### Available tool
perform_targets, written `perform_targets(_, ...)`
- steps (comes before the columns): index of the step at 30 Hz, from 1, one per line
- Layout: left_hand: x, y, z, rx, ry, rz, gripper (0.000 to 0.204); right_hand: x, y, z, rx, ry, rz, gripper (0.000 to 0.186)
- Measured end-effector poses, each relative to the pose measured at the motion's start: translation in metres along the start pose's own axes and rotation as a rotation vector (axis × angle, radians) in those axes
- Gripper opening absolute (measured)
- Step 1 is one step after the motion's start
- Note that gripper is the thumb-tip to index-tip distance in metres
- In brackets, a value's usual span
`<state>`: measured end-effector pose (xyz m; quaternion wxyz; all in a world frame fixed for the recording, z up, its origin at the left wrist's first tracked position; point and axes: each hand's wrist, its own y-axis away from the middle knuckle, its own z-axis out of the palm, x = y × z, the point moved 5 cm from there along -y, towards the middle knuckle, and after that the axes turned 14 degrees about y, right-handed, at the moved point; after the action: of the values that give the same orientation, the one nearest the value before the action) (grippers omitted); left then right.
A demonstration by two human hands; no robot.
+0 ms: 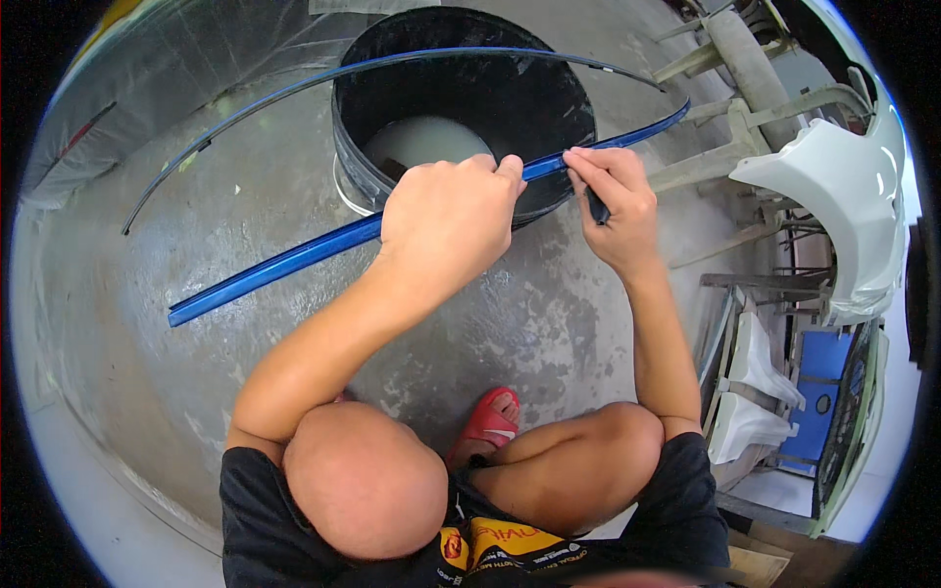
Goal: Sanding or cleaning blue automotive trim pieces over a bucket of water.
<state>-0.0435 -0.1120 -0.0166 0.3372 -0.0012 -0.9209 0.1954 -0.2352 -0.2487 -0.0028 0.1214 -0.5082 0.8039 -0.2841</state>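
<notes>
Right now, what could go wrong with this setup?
1. The thin strip appears to lie across the bucket's mouth with neither hand on it; a bump might knock it off.
2. The left hand grips the blue strip partway along, the right hand close by; both ends stick out free, so it could flex or swing.
3. The floor looks wet and shiny; the red sandal might slip.

Long, shiny blue trim strip (304,255)
Its right end points away. A small black piece (597,207) is close by.
</notes>
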Motion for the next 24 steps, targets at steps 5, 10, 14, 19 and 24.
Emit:
perform_targets(5,-0.001,0.001,0.000,0.005,0.014,0.006,0.023,-0.007,-0.014,-0.014,0.085,0.047,0.153,0.027)
perform_targets(10,-0.002,0.001,0.002,0.006,0.012,0.007,0.024,-0.040,-0.020,-0.006,-0.092,-0.101,-0.154,0.033)
perform_targets(14,-0.002,0.001,0.002,0.008,0.027,0.023,0.024,-0.032,-0.022,-0.012,0.021,-0.007,0.064,0.034)
perform_targets(19,-0.003,0.001,0.002,0.001,0.001,0.044,0.025,-0.040,-0.018,-0.008,-0.063,-0.076,-0.064,0.045)
perform_targets(24,-0.005,-0.001,0.002,-0.034,0.023,0.042,0.025,-0.041,-0.023,-0.012,-0.022,-0.050,-0.057,0.045)
